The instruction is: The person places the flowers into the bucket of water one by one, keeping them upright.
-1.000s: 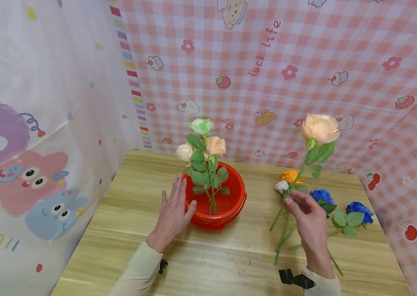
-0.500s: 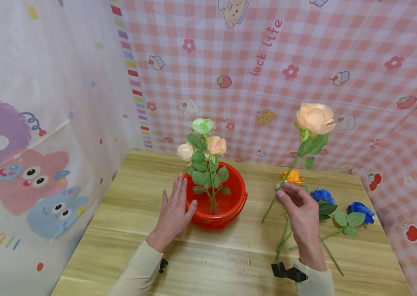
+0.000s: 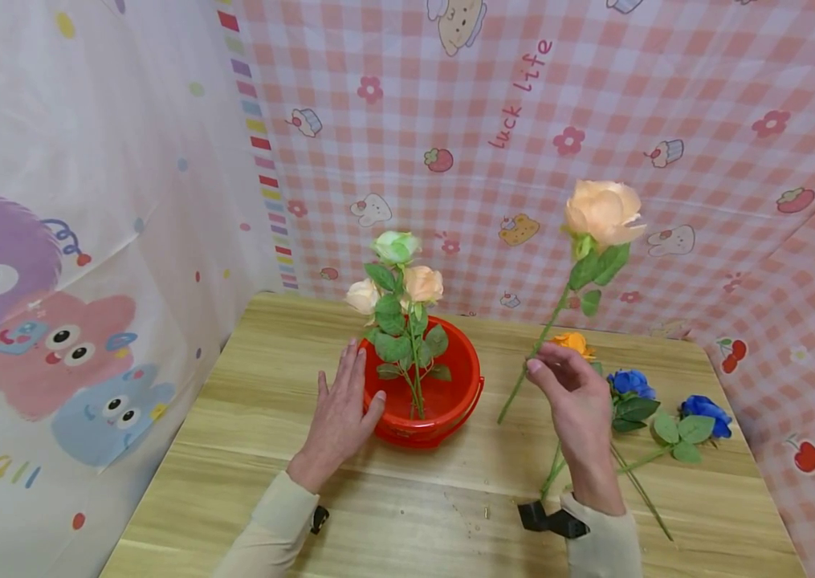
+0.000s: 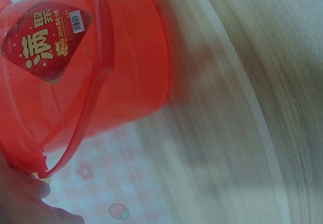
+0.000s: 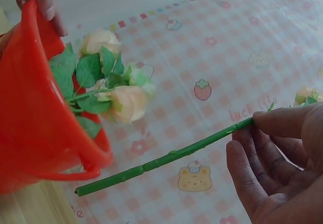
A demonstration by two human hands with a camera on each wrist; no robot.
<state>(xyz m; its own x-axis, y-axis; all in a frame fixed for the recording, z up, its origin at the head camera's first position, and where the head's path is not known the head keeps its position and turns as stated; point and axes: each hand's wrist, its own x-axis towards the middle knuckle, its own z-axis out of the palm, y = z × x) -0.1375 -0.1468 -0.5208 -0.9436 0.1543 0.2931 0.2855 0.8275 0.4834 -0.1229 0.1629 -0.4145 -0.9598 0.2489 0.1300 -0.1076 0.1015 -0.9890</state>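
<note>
My right hand (image 3: 580, 401) pinches the green stem of a large peach rose (image 3: 604, 213) between thumb and fingers. Its bloom points up and to the right, and the bare stem end hangs right of the bucket. In the right wrist view the stem (image 5: 166, 157) slants across, its cut end near the bucket's rim. A red bucket (image 3: 461, 401) holds three roses: a green one (image 3: 396, 247), a cream one (image 3: 362, 297) and a smaller peach one (image 3: 423, 284). My left hand (image 3: 340, 417) rests with fairly straight fingers against the bucket's left rim.
On the right of the wooden table (image 3: 291, 337) lie an orange rose (image 3: 572, 344) and two blue roses (image 3: 631, 384), stems toward me. A checked cloth (image 3: 407, 120) hangs behind the table. The bucket's handle (image 4: 103, 47) hangs down its side.
My right hand has moved left and slightly up with the large peach rose, bringing its stem nearer the bucket. My left hand stays on the bucket.
</note>
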